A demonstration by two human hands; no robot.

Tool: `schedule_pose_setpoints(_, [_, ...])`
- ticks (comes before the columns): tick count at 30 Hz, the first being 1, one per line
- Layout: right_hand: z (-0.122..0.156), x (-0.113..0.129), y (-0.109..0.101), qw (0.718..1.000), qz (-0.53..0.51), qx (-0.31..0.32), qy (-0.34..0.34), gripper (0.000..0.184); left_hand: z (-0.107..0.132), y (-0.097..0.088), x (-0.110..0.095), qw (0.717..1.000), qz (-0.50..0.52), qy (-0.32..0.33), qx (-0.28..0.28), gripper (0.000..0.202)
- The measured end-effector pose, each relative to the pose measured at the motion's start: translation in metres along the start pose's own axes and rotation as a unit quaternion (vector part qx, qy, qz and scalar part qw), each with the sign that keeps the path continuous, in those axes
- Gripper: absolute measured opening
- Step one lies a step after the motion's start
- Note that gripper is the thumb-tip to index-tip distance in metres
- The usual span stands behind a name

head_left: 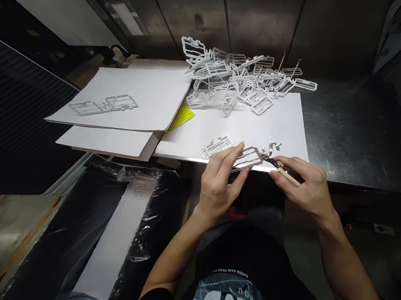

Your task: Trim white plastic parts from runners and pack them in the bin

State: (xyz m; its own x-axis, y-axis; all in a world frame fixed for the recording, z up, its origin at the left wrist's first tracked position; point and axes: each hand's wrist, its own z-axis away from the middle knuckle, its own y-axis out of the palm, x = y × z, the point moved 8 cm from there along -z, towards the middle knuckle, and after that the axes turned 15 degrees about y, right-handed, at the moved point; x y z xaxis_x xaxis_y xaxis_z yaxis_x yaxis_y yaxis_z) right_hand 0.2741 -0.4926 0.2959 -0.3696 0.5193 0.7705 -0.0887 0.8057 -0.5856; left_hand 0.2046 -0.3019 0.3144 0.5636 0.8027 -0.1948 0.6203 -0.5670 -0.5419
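My left hand grips a white plastic frame between thumb and fingers, just over the front edge of the table. In my right hand is a pair of cutting pliers with pale handles. Its jaws meet the right end of the frame, beside a small white sprue piece. Whether the jaws are closed I cannot make out. Another white frame lies on the paper just behind my left hand, partly covered by it.
A tangled heap of white frames on sprues sits at the back. To the left are stacked white sheets with frames on top, and a yellow sheet. Black plastic lines a container at lower left. A metal wall stands behind.
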Motion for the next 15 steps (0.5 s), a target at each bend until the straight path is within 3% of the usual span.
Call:
schedule_pose_setpoints(8, [-0.005,-0.012,0.011,0.997,0.031,-0.061,-0.044,0.018,0.011,0.026,0.019,0.999,0.01,-0.034,0.027,0.054])
schedule_pose_setpoints(12, [-0.009,-0.033,0.014,0.994,0.081,-0.062,0.024,0.028,0.02,0.038,0.037,0.996,0.005,-0.07,0.053,0.052])
schedule_pose_setpoints(15, [-0.01,-0.054,0.012,0.981,0.167,-0.066,0.07,0.038,0.029,0.033,0.055,0.991,-0.022,-0.107,0.072,0.051])
